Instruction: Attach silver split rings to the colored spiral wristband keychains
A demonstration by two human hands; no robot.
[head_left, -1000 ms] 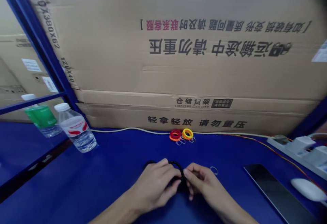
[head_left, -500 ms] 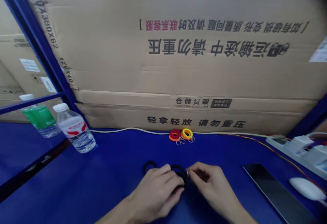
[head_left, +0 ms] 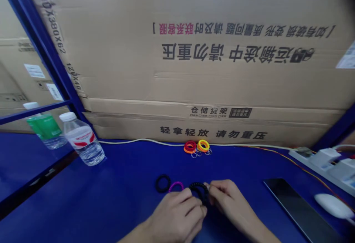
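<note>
Between my hands is a black coil wristband [head_left: 197, 186], its curved far side showing and its near side partly covered by fingers. My left hand [head_left: 180, 213] is closed on the band's left and near side. With thumb and forefinger, my right hand [head_left: 230, 202] pinches its right end, where a small bit of metal shows. Just beyond my left hand lie a second black coil band [head_left: 162, 183] and a magenta coil band [head_left: 176, 186], the latter partly hidden by that hand. At the back are a red and orange pair of coil bands [head_left: 190, 147] and yellow bands [head_left: 203, 146] with metal key rings.
A phone [head_left: 299, 209] and a white mouse [head_left: 332, 205] lie on the blue surface [head_left: 124, 198] at right, near a power strip [head_left: 324, 161]. Two water bottles, one red-labelled [head_left: 83, 139], one green-labelled [head_left: 46, 126], stand left. A large cardboard box [head_left: 194, 84] backs the surface.
My left hand has shifted right and toward me, uncovering the magenta band and more of the loose black one. My right hand has moved slightly right, and the held band with it.
</note>
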